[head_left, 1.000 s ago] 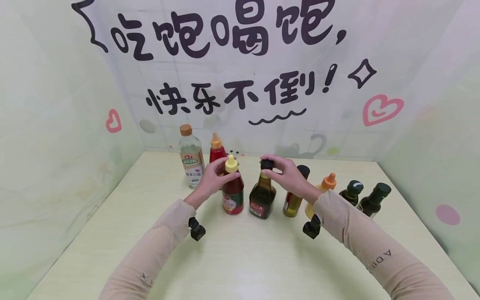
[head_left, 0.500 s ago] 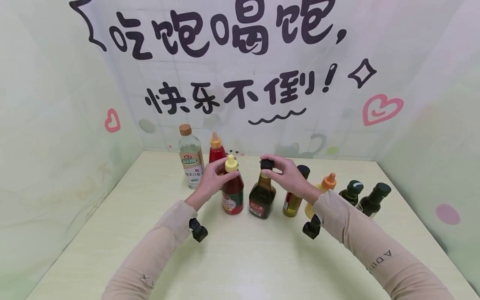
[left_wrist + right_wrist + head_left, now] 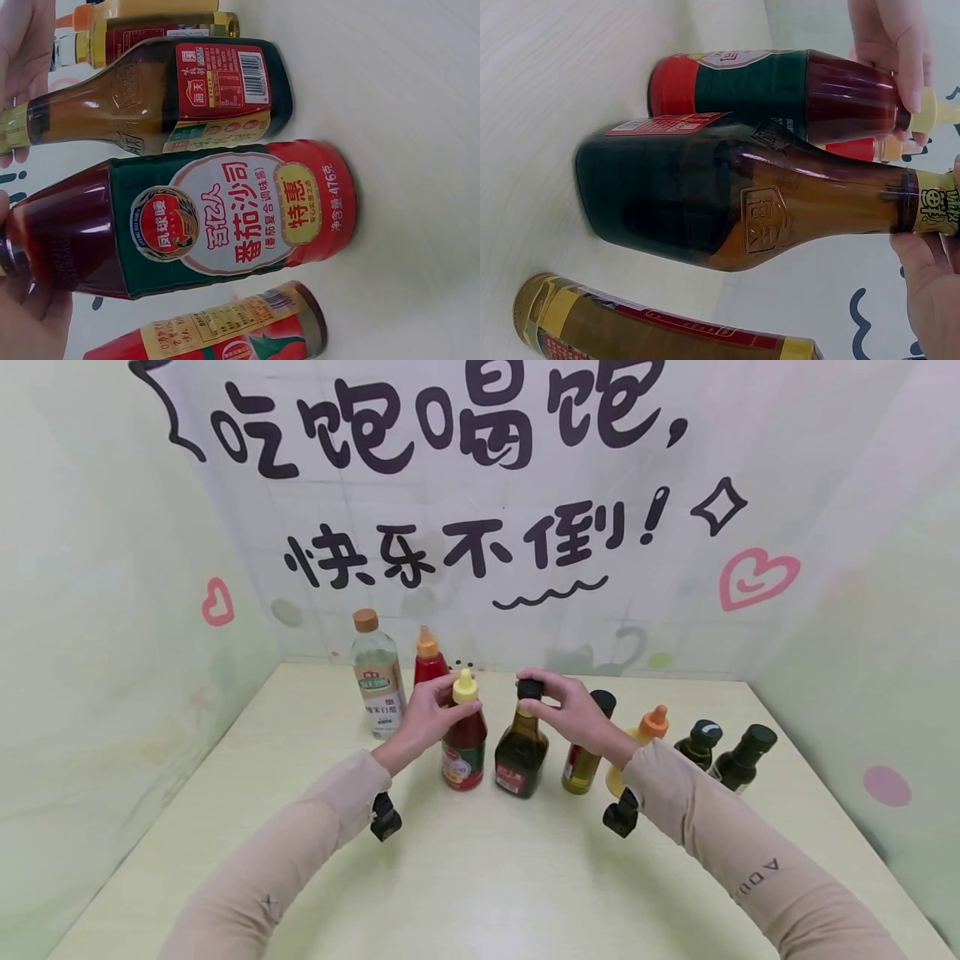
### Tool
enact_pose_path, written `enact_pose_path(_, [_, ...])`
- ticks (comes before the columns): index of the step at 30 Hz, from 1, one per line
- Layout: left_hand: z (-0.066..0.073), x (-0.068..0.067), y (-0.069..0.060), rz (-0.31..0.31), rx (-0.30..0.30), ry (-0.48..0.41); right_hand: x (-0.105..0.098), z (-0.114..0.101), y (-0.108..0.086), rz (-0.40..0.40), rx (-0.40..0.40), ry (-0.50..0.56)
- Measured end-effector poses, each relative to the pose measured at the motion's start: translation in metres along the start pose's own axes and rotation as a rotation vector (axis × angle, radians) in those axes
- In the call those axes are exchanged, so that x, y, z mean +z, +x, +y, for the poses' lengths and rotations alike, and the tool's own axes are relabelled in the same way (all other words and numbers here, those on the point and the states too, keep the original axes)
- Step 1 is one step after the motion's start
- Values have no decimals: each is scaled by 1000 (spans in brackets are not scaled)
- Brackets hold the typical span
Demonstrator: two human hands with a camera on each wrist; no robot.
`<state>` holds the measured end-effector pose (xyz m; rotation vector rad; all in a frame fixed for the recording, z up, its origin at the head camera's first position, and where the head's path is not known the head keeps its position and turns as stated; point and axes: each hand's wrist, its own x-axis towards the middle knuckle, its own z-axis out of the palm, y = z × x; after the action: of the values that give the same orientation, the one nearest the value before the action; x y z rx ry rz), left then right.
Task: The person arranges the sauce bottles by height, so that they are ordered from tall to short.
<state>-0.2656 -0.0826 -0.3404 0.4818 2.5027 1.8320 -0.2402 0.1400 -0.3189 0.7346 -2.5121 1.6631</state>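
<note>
Pale tabletop (image 3: pixel 495 877), backdrop (image 3: pixel 450 497) with dark lettering — the left hand (image 3: pixel 424 720) grips a yellow-capped red bottle (image 3: pixel 463 755) by its neck, the right hand (image 3: pixel 576 713) a black-capped brown bottle (image 3: pixel 522 750).

The tomato-sauce bottle (image 3: pixel 463 756) stands on the table (image 3: pixel 480 877), your left hand (image 3: pixel 427 722) around its neck. To its right you have, successively farther, the second bottle (image 3: pixel 521 756), your right hand (image 3: pixel 581 718) at its top, then the third bottle (image 3: pixel 581 767), fourth bottle (image 3: pixel 651 727), fifth bottle (image 3: pixel 699 743) and sixth bottle (image 3: pixel 742 758). Behind-left of it: the squeeze bottle (image 3: pixel 430 666), then the vinegar bottle (image 3: pixel 378 689).
</note>
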Motion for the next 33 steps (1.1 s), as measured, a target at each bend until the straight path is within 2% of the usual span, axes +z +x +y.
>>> enact_pose_path(5, [9, -1, 7, 12, 24, 47, 4, -20, -5, -5, 3, -11])
enact_pose_path(10, [19, -1, 15, 52, 31, 45, 3, -25, -5, -11, 10, -27])
enact_pose_path(15, [25, 5, 25, 87, 49, 42, 1, -24, -5, -4, 13, -31])
enact_pose_path(26, [23, 15, 49, 131, -9, 41, 0, -22, -6, -2, 37, -18])
enact_pose_path(33, [15, 20, 60, 209, 21, 51, 1, -24, -7, 3, 37, -18])
